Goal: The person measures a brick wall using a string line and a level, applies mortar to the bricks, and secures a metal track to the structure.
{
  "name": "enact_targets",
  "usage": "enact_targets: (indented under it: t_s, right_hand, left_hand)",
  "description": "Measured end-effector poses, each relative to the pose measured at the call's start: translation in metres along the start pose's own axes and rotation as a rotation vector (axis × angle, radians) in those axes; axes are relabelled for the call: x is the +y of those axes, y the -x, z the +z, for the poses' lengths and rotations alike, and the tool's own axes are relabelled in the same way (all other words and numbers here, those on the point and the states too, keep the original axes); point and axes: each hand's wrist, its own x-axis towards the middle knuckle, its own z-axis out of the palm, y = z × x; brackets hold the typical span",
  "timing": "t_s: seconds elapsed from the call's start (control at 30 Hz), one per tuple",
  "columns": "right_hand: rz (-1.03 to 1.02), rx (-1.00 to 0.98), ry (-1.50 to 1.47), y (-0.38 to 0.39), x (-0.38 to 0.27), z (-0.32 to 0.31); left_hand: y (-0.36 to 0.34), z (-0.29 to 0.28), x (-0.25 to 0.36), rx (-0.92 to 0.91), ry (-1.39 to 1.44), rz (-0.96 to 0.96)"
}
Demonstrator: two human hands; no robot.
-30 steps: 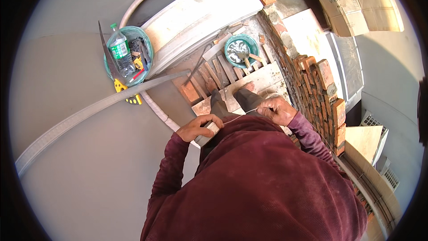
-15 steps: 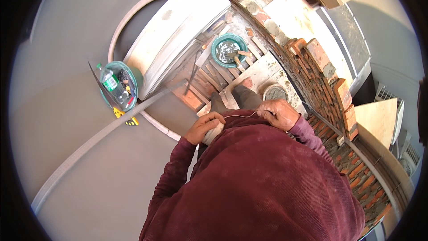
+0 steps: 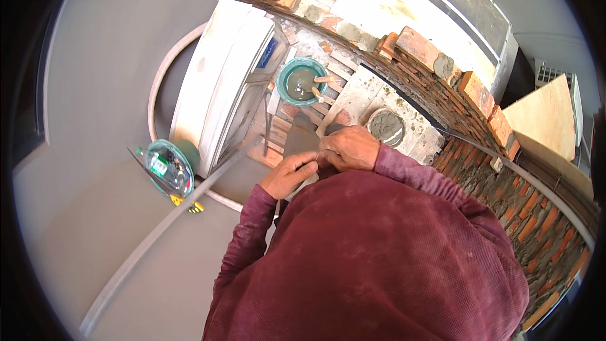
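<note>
My left hand [image 3: 287,177] is closed around a pale spool of string [image 3: 308,182], mostly hidden by the fingers and my dark red top. Close beside it, my right hand [image 3: 355,148] is closed, its fingertips pinching the thin string just above the spool. Both hands are in front of my belly, almost touching. Beyond them stands a green bucket [image 3: 282,83] with wet grey mortar and wooden-handled tools in it. A round tub of mortar [image 3: 386,127] sits on a pale, splattered board to the right of it.
A brick wall [image 3: 470,104] curves along the right. At left are a white appliance casing [image 3: 218,69], a pale hose [image 3: 154,85], a long grey pole [image 3: 148,239] and a green bucket [image 3: 188,155] with a plastic bottle. A yellow-handled saw [image 3: 184,202] leans there.
My right hand has moved left to meet my left hand, and the stretch of string between them has shortened. The view has turned and shifted.
</note>
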Motion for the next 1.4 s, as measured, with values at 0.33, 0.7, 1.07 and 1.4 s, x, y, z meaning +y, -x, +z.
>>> enact_targets:
  t_s: [0.33,0.7,1.07,1.4]
  right_hand:
    - [-0.138,0.304,-0.338,0.008,0.023,0.010]
    - [0.467,-0.512,-0.159,-0.070,0.223,0.244]
    - [0.852,0.723,-0.014,-0.333,0.513,0.257]
    - [0.903,0.289,-0.334,-0.325,0.450,0.239]
  left_hand:
    - [0.026,-0.019,-0.106,0.218,0.856,-0.114]
    - [-0.024,-0.161,-0.027,0.226,0.519,-0.114]
    - [-0.057,-0.278,0.030,0.284,0.524,0.234]
    - [-0.057,-0.297,0.006,0.270,0.549,0.227]
